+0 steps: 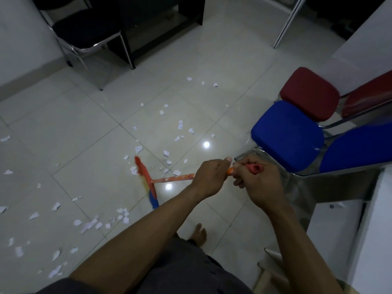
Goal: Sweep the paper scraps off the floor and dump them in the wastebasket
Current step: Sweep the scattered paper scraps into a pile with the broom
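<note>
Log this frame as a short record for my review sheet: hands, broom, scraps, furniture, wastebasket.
left hand: grips the broom handle lower down
right hand: grips the handle's top end
broom head: low at the floor, blurred, scraps around it
paper scraps: scattered widely over the tiles
seating: blue chair and red chair at right, black chair far left
wastebasket: not in view

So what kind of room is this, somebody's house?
Probably an office or waiting room: the blue chair, red chair and black chair are padded with metal frames, and there's a dark desk.
</note>
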